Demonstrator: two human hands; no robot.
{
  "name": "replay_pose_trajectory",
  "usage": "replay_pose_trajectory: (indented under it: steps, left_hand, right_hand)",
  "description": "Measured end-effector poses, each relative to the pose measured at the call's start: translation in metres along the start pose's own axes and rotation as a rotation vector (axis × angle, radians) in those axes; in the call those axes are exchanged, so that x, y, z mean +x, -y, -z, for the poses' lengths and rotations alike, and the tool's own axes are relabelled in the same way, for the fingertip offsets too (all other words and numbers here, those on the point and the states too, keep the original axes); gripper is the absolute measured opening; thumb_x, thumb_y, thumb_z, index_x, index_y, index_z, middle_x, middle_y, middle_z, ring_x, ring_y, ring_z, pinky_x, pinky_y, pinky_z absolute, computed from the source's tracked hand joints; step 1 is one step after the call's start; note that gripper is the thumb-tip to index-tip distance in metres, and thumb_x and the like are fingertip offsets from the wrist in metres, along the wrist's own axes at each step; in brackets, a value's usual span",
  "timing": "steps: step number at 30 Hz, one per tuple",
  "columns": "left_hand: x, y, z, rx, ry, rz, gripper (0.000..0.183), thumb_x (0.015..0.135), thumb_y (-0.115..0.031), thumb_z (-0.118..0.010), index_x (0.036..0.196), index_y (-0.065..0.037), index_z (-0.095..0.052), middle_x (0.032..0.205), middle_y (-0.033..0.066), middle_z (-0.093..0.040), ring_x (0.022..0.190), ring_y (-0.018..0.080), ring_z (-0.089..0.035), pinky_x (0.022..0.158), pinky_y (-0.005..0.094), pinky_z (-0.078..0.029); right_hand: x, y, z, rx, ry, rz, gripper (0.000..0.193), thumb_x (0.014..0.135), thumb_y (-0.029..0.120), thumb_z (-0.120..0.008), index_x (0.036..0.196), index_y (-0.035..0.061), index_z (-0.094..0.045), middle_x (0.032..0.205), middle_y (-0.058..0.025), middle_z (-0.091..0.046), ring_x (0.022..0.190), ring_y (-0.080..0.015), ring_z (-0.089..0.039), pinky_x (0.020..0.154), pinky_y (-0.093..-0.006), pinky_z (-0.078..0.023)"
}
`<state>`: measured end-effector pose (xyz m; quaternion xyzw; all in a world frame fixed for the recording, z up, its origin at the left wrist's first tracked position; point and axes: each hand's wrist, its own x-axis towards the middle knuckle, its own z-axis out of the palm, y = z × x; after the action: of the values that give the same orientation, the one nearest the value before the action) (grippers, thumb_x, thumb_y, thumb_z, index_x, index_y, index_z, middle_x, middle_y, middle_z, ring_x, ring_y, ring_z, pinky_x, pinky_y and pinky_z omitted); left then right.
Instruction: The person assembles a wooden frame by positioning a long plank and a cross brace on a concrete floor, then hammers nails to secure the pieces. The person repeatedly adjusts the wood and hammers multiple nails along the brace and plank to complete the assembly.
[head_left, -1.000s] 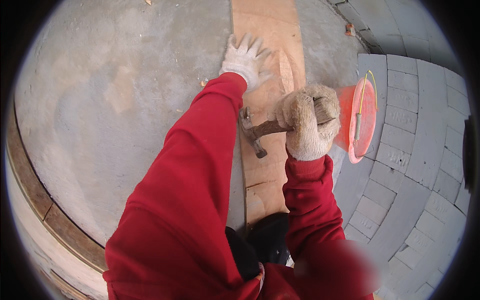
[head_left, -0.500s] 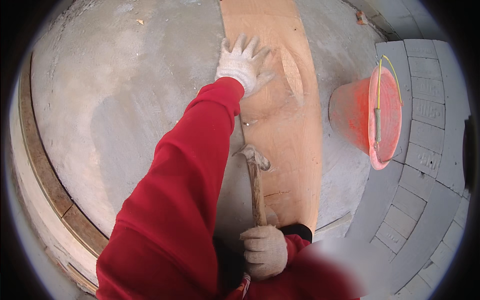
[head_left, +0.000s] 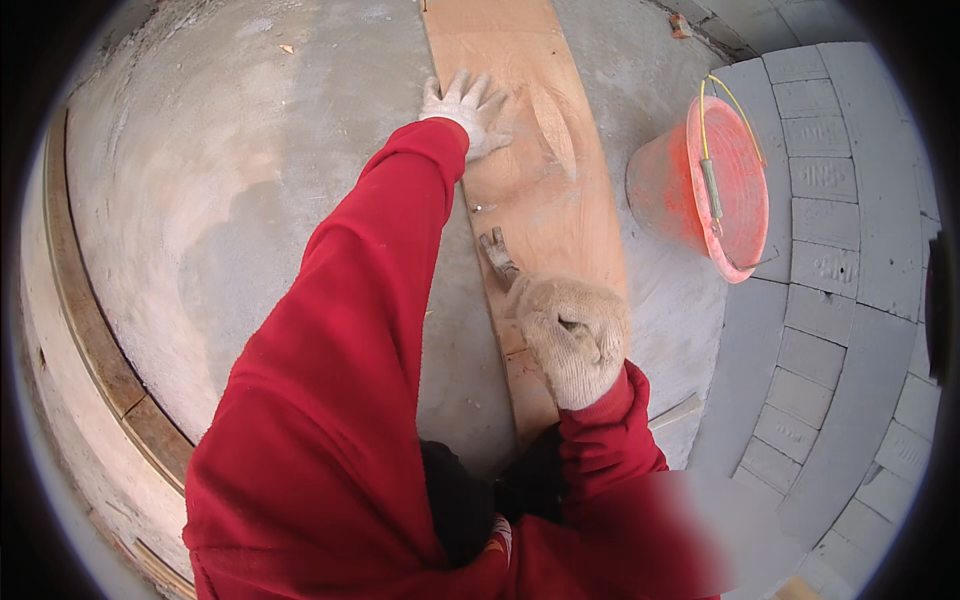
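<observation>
Left hand [head_left: 468, 112], white knit glove: fingers spread wide, palm down on the left edge of the plywood board [head_left: 590, 235], toward its far part. Nothing gripped, just flat contact. Thumb out to the right.

Right hand [head_left: 572, 335], same kind of glove but dirtier: fingers curled into a fist around the claw hammer [head_left: 498, 252]. Handle mostly hidden by the glove; head sticks out on the far left side of the fist, over the board's left edge. Can't tell if the head touches the wood.

Board runs near to far on the concrete floor [head_left: 330, 130], near end by the person's dark-clad knees [head_left: 455, 500]. Small bright spot [head_left: 476, 208] at its left edge, between left hand and hammer head; looks like a nail, too small to be sure. Pale elongated patch [head_left: 553, 130] in the veneer right of the left hand.

Right of the board, apart from it: red plastic bucket [head_left: 665, 190], yellow wire handle [head_left: 703, 130] with a grey grip. Lens bend, so can't call its tilt. Farther right, grey blocks [head_left: 822, 180] in rows. Reddish brick chunk [head_left: 681, 26] far right. Brown edging strip [head_left: 95, 340] along the left.
</observation>
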<state>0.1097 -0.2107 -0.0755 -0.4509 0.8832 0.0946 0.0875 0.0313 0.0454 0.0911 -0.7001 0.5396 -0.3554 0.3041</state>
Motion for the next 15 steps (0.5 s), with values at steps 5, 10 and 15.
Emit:
replay_pose_trajectory:
  steps: [5,10,15]
  left_hand:
    - [-0.005,-0.003,0.006,-0.089,0.033,-0.013,0.079,0.094,-0.071,-0.042,0.162,-0.037,-0.021,0.172,-0.0012,-0.010,0.158,0.0258,-0.005,0.122,0.0646,-0.008]
    - [-0.010,0.007,0.000,-0.104,0.027,-0.021,0.080,0.094,-0.072,-0.043,0.162,-0.037,-0.021,0.172,-0.0017,-0.010,0.158,0.0271,-0.005,0.122,0.0649,-0.008]
    - [-0.014,0.012,0.001,-0.103,0.018,-0.018,0.079,0.094,-0.071,-0.043,0.162,-0.036,-0.022,0.172,-0.0013,-0.012,0.158,0.0282,-0.006,0.122,0.0643,-0.007]
  right_hand:
    - [0.068,-0.037,0.006,-0.666,-0.136,0.367,0.034,0.081,0.007,-0.065,0.115,0.0098,-0.071,0.106,-0.0086,-0.070,0.098,-0.0321,-0.066,0.086,-0.0413,-0.050]
    - [0.086,-0.058,0.001,-0.568,-0.175,0.317,0.040,0.075,0.005,-0.069,0.115,0.0098,-0.071,0.111,-0.0099,-0.070,0.103,-0.0338,-0.065,0.090,-0.0448,-0.048]
    - [0.025,-0.036,0.000,0.693,-0.136,-0.040,0.020,0.085,0.010,-0.072,0.105,0.0048,-0.071,0.105,-0.0103,-0.068,0.097,-0.0271,-0.064,0.084,-0.0412,-0.049]
